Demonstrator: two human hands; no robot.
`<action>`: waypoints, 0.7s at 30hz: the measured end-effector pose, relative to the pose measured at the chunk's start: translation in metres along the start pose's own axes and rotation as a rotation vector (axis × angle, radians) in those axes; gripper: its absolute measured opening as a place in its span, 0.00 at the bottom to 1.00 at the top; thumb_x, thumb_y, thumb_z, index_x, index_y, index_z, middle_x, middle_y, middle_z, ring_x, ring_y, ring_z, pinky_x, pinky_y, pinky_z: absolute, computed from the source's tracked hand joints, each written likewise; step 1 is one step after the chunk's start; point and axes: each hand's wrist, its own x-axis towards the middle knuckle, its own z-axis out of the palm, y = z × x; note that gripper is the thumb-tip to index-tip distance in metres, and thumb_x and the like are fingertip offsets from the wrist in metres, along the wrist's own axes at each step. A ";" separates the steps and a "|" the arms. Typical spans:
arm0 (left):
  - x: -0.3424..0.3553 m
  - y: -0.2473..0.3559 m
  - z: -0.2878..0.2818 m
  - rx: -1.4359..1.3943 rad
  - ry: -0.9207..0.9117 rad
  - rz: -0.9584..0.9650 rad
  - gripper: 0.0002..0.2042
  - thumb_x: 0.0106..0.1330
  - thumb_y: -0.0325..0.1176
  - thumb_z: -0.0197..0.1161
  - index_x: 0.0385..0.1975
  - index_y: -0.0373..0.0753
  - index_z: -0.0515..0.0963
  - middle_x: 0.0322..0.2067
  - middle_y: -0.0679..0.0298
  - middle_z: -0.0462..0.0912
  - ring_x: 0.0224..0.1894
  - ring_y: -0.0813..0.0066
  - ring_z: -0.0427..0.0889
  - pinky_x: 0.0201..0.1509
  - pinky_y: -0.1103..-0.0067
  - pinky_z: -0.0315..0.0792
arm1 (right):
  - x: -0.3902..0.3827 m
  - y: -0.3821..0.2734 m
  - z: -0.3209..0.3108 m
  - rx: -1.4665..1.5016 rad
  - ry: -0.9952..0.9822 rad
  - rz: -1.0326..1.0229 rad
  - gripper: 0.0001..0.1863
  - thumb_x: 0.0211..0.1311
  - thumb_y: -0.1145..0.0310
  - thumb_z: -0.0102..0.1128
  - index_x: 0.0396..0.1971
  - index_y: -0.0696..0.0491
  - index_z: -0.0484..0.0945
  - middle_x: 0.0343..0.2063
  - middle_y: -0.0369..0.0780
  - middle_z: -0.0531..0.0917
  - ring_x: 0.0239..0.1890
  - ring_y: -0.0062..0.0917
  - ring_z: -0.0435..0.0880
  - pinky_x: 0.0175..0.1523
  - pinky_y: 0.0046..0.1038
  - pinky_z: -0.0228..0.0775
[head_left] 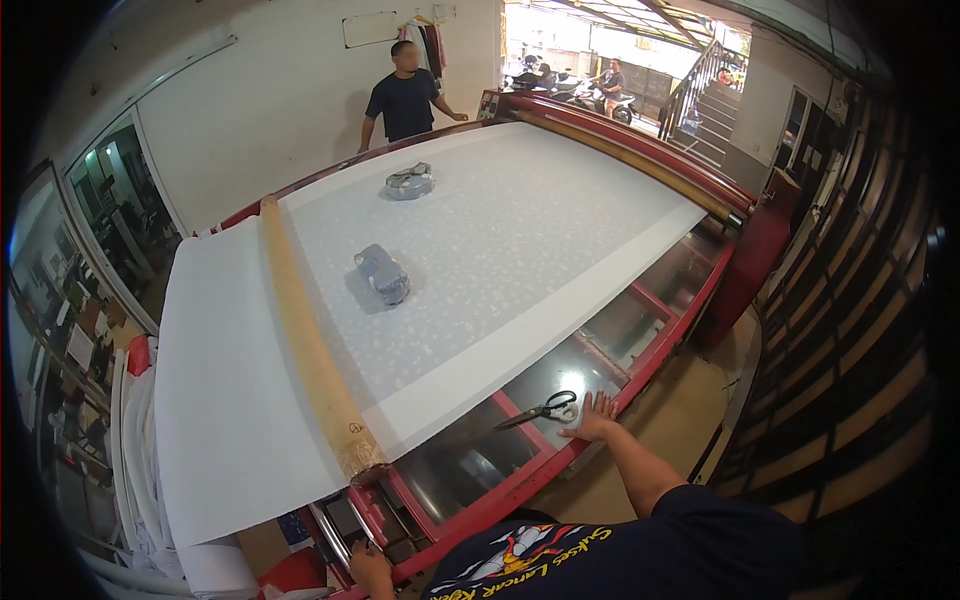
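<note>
At the lower edge, my left hand [370, 566] is closed by the machine's metal rollers [336, 532]; what its fingers grip is unclear. My right hand [593, 420] rests with fingers spread on the red-framed metal bed [628, 390], beside black-handled scissors [528, 414] and a small pale ring-shaped item [564, 404]. Pale patterned sheeting [490, 250] with white margins covers most of the bed. Two grey wrapped bundles [380, 272] lie on it. A long tan roll [305, 320] lies across the left side, beside plain white material [215, 370] draping over the edge.
A person [403, 100] in dark clothing stands at the far side. Rolls of material [135, 460] fill the lower left. A dark barred gate [850, 330] runs along the right. A doorway opens onto parked scooters [565, 85], another person [612, 85] and stairs [705, 120].
</note>
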 end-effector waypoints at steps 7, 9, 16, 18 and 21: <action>-0.001 0.015 -0.012 -0.033 -0.085 -0.130 0.15 0.65 0.36 0.63 0.48 0.37 0.83 0.37 0.51 0.88 0.40 0.52 0.87 0.46 0.62 0.80 | -0.003 -0.001 -0.004 0.002 -0.009 0.024 0.83 0.37 0.18 0.64 0.75 0.55 0.21 0.75 0.56 0.22 0.77 0.51 0.17 0.76 0.53 0.12; -0.001 0.010 -0.008 -0.071 -0.043 -0.064 0.15 0.65 0.36 0.63 0.48 0.38 0.83 0.38 0.51 0.88 0.41 0.51 0.87 0.46 0.61 0.80 | -0.003 -0.002 -0.005 0.001 -0.016 0.035 0.83 0.37 0.18 0.64 0.75 0.55 0.21 0.75 0.56 0.22 0.77 0.51 0.17 0.76 0.53 0.12; -0.002 0.025 -0.020 0.022 -0.100 -0.138 0.14 0.64 0.37 0.64 0.48 0.45 0.84 0.38 0.51 0.88 0.42 0.49 0.87 0.47 0.61 0.80 | -0.001 0.000 -0.002 0.012 0.003 0.015 0.83 0.36 0.18 0.64 0.75 0.56 0.22 0.75 0.58 0.23 0.77 0.54 0.17 0.75 0.55 0.12; -0.003 0.023 -0.019 -0.008 -0.102 -0.133 0.14 0.64 0.37 0.64 0.48 0.46 0.85 0.38 0.51 0.88 0.43 0.49 0.87 0.48 0.60 0.80 | -0.002 0.001 -0.002 0.017 -0.001 0.022 0.82 0.37 0.19 0.65 0.76 0.55 0.23 0.75 0.57 0.22 0.77 0.51 0.16 0.76 0.53 0.11; -0.002 0.018 -0.016 0.017 -0.070 -0.069 0.13 0.64 0.37 0.64 0.48 0.45 0.85 0.38 0.51 0.88 0.43 0.50 0.87 0.48 0.60 0.79 | -0.001 0.001 -0.001 0.025 0.031 0.001 0.83 0.36 0.19 0.65 0.76 0.57 0.24 0.75 0.58 0.23 0.77 0.54 0.18 0.76 0.55 0.13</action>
